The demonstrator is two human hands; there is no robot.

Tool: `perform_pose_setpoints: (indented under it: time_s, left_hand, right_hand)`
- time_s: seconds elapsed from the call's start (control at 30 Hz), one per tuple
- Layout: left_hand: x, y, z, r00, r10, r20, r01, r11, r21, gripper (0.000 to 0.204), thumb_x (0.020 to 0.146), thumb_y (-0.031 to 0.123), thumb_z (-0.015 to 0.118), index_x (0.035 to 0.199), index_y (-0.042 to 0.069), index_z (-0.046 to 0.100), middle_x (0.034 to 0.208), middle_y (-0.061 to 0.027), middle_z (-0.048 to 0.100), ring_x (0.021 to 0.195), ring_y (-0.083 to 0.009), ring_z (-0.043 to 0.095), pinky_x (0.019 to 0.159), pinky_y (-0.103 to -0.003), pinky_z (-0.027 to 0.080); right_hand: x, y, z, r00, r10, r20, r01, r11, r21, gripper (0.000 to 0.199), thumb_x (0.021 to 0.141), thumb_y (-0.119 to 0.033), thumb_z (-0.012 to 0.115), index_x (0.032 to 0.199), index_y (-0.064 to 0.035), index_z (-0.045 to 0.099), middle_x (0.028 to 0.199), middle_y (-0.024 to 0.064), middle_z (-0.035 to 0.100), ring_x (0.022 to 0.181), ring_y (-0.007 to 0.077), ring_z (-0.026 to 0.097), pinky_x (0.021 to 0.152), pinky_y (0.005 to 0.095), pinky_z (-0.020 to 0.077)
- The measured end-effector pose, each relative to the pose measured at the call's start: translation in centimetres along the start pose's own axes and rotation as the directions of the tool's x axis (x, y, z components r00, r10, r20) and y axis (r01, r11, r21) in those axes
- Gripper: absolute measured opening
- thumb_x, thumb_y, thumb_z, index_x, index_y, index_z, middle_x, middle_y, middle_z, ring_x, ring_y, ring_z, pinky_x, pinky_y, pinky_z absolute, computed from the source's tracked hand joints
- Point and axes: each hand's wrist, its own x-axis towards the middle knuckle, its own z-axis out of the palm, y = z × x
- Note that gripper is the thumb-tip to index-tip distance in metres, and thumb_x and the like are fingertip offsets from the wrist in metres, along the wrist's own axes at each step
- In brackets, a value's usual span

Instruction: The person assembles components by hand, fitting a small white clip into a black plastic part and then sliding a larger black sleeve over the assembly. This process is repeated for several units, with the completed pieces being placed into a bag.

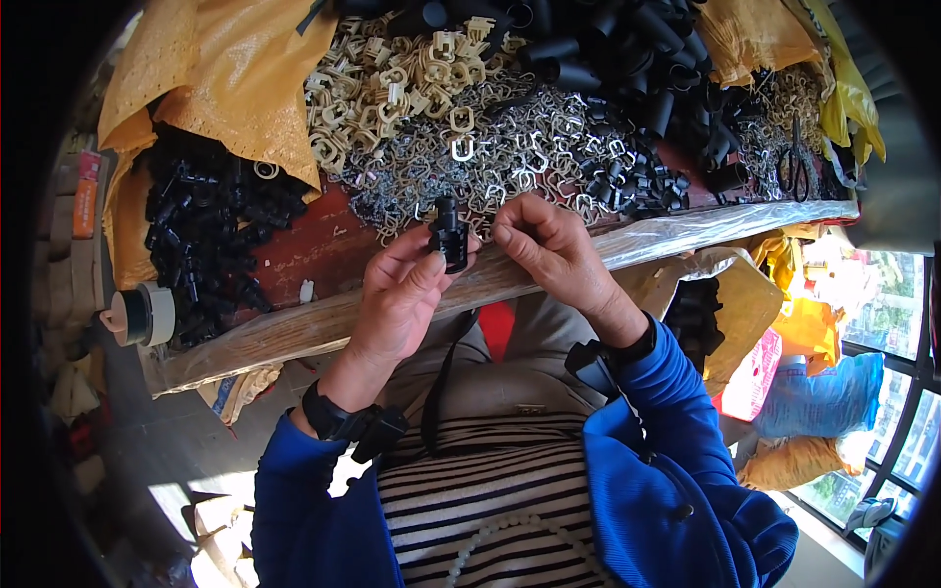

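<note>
Above the near edge of the work table, my left hand [400,302] grips a black plastic fitting [449,237], upright between thumb and fingers. It has a round narrower top and an opening in its body. To its right, my right hand [564,260] is closed, thumb pressed to the curled forefinger; whether something small sits in that pinch is hidden. Just beyond both hands lies a heap of small U-shaped metal clips [520,137]. Cream plastic rings [392,93] are piled behind it on the left.
Black fittings [211,211] spill from a yellow woven sack [235,78] at left. Black tubes [627,59] are heaped at the far right, with scissors [794,167] near the right end. A tape roll [155,314] sits at the left corner. A plastic-wrapped rail [294,333] edges the table.
</note>
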Motion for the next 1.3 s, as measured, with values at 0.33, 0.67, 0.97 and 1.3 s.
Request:
perform_pose_setpoints:
  time_s: [0.33, 0.67, 0.97, 1.3]
  left_hand:
    - [0.6, 0.7, 0.7, 0.999, -0.048, 0.002, 0.048, 0.998, 0.035, 0.032, 0.083, 0.016, 0.047, 0.11, -0.001, 0.042, 0.103, -0.014, 0.051, 0.1, -0.0252, 0.048, 0.087, -0.036, 0.039]
    - [0.8, 0.9, -0.1, 0.979, -0.203, -0.015, 0.203, 0.978, -0.048, 0.028, 0.084, 0.014, 0.045, 0.109, 0.002, 0.045, 0.096, -0.011, 0.055, 0.085, -0.021, 0.056, 0.076, -0.032, 0.046]
    - [0.2, 1.3, -0.8, 0.955, -0.295, -0.017, 0.293, 0.954, -0.06, 0.024, 0.083, 0.012, 0.048, 0.104, 0.001, 0.049, 0.094, -0.0104, 0.056, 0.08, -0.0186, 0.057, 0.072, -0.029, 0.049]
    - [0.2, 1.7, -0.2, 0.941, -0.333, -0.054, 0.334, 0.942, 0.018, 0.025, 0.082, 0.013, 0.05, 0.103, 0.0, 0.05, 0.091, -0.0094, 0.057, 0.081, -0.0181, 0.057, 0.071, -0.027, 0.049]
  right_hand:
    - [0.3, -0.6, -0.9, 1.0, -0.009, 0.021, 0.007, 0.993, 0.115, 0.013, 0.083, -0.014, 0.049, 0.081, -0.0013, 0.048, 0.07, -0.0037, 0.043, 0.063, 0.0036, 0.037, 0.055, 0.017, 0.0324]
    - [0.7, -2.0, -0.1, 0.95, -0.307, 0.054, 0.31, 0.909, -0.279, 0.008, 0.078, -0.007, 0.053, 0.079, -0.0006, 0.048, 0.068, 0.0049, 0.047, 0.059, 0.0151, 0.046, 0.054, 0.0232, 0.0366]
    - [0.8, -2.1, 1.2, 0.868, -0.457, 0.192, 0.466, 0.621, -0.63, 0.011, 0.068, -0.002, 0.056, 0.076, -0.0038, 0.049, 0.066, 0.0067, 0.046, 0.057, 0.0232, 0.047, 0.052, 0.03, 0.038]
    - [0.3, -2.4, 1.5, 0.902, -0.388, 0.189, 0.409, 0.63, -0.661, 0.016, 0.068, -0.007, 0.061, 0.077, -0.0041, 0.048, 0.064, 0.0053, 0.044, 0.055, 0.0187, 0.046, 0.05, 0.0271, 0.037]
